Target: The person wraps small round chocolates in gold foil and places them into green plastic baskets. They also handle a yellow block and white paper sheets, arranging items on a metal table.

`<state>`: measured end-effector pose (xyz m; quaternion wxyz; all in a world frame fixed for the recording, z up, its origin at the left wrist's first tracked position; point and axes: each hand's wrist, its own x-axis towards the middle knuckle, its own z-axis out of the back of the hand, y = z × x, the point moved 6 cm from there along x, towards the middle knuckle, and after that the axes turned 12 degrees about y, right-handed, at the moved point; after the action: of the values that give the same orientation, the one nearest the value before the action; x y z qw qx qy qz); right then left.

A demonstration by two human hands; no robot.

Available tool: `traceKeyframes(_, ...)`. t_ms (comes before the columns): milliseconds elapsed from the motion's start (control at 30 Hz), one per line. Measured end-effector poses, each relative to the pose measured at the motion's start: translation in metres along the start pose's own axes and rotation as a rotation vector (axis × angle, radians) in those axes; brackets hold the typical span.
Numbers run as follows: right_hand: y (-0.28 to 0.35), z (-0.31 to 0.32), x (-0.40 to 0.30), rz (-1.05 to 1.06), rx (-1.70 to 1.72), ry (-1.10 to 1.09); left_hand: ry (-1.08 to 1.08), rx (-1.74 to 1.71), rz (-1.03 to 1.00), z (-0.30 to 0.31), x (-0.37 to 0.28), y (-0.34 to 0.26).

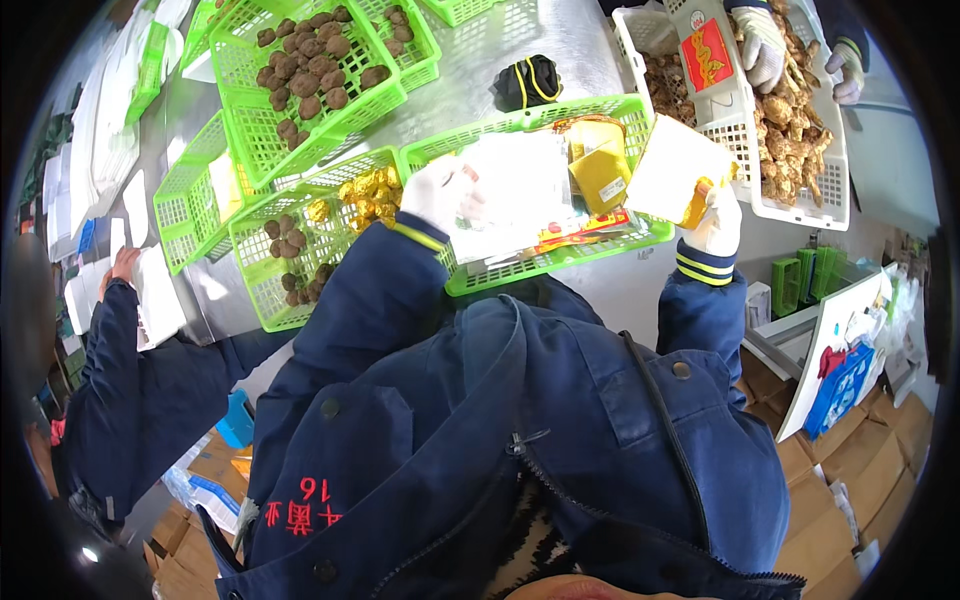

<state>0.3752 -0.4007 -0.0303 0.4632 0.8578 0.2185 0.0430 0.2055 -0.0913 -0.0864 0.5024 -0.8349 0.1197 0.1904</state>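
A green plastic basket (559,274) stands before me, holding white sheets, clear plastic, red-and-yellow printed packaging and gold packets (602,178). My left hand (439,193), in a white glove, rests on the overexposed white sheets (514,187) at the basket's left side; whether its fingers grip one is not clear. Beyond the basket's right end, my gloved right hand (716,217) is closed on the corner of a square white-and-gold packet (675,169). A black pouch with yellow trim (527,82) lies on the metal table behind the basket.
Green baskets at the left hold brown truffle-like lumps (307,71) and gold-foil-wrapped balls (367,196). A white crate (799,214) of brown mushrooms stands at the right, with a co-worker's gloved hands (761,49) there. Another person's hand (124,264) touches white material at the far left.
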Motion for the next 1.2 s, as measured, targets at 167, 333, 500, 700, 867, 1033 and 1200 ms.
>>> traceKeyframes(167, -0.015, 0.001, -0.005, 0.036, -0.117, 0.002, -0.185, 1.022, -0.124, 0.009, 0.019, -0.006)
traceKeyframes(333, -0.017, -0.008, -0.012, 0.006, -0.139, -0.016, -0.326, 0.785, -0.344, -0.005, -0.045, -0.048)
traceKeyframes(500, -0.044, -0.093, -0.029, -0.028, -0.472, 0.268, 0.163, 0.222, -0.452, -0.024, -0.085, -0.045)
traceKeyframes(700, -0.097, -0.244, -0.055, 0.075, -0.665, 0.484, -0.012, 0.068, -0.259, 0.012, -0.137, -0.063)
traceKeyframes(867, -0.165, -0.325, -0.07, -0.134, -0.672, 0.66, -0.255, 0.498, -0.382, 0.105, -0.195, -0.069)
traceKeyframes(1033, -0.211, -0.373, -0.077, -0.216, -0.568, 0.64, -0.43, 0.027, -0.506, 0.239, -0.253, -0.104)
traceKeyframes(1200, -0.242, -0.38, -0.103, -0.336, -0.643, 0.572, -0.394, 0.052, -0.38, 0.41, -0.239, -0.129)
